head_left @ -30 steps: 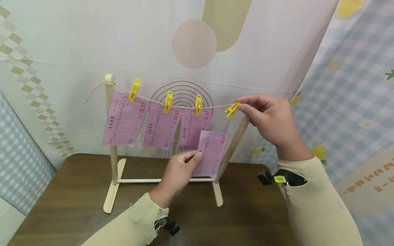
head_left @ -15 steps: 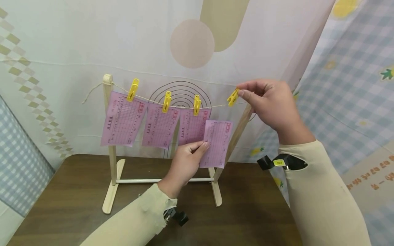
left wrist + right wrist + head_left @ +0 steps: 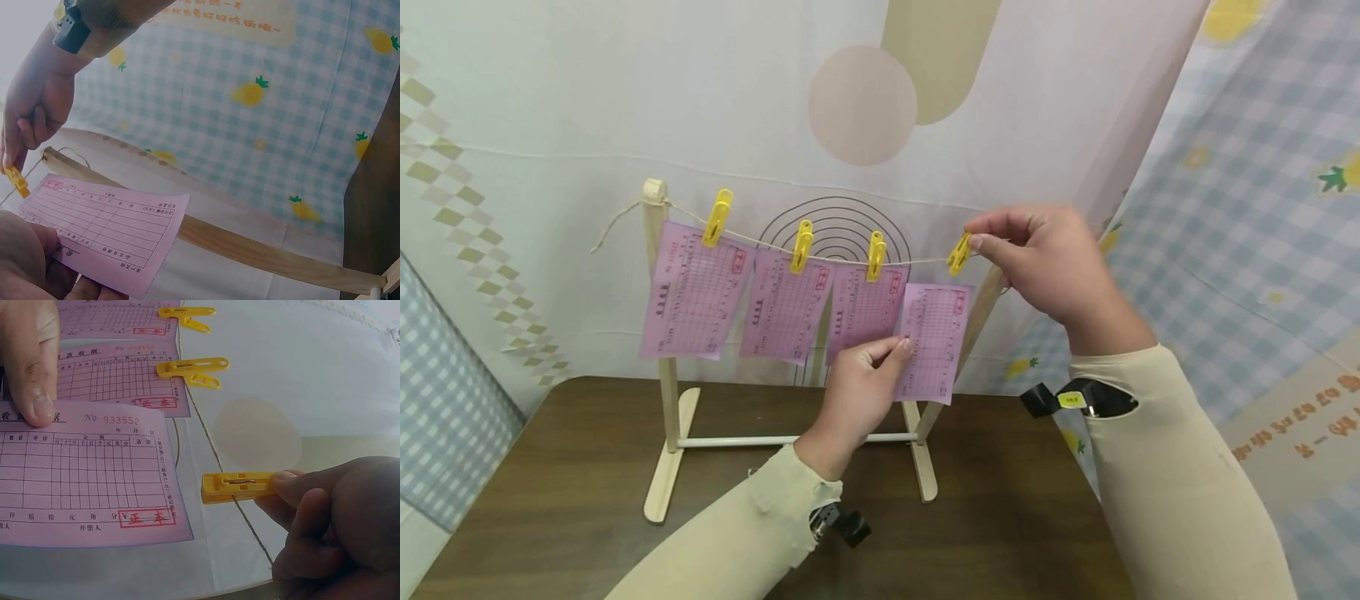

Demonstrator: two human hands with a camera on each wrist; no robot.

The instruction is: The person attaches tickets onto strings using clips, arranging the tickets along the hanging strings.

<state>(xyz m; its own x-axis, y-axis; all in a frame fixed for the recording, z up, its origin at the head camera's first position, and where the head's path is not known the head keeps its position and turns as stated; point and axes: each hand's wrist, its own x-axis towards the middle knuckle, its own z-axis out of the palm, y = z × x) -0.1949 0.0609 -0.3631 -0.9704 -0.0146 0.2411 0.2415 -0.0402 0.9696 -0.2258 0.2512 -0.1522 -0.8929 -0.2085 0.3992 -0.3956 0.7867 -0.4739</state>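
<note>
In the head view my left hand point(image 3: 863, 387) pinches a pink receipt slip point(image 3: 934, 342) by its left edge, thumb in front. The slip's top edge hangs a little below the string point(image 3: 921, 262). My right hand point(image 3: 1048, 262) pinches the handle end of a yellow clothespin point(image 3: 958, 253), which is at the string, right of the hung slips. From the right wrist view, this clothespin point(image 3: 237, 486) lies across the string, apart from the held slip point(image 3: 94, 475). Whether its tips grip the string is unclear. The left wrist view shows the slip point(image 3: 103, 228) below the clothespin point(image 3: 17, 181).
Three pink slips point(image 3: 696, 292) hang on the string, each under a yellow clothespin point(image 3: 718, 218). A wooden stand point(image 3: 661, 400) with a white crossbar point(image 3: 737, 442) holds the string above a brown table point(image 3: 587, 467). Patterned cloth point(image 3: 1225, 233) covers the wall and right side.
My left hand has raised the slip up and right toward the string. My right hand has lifted the clothespin, then lowered it to the string again, slightly farther left.
</note>
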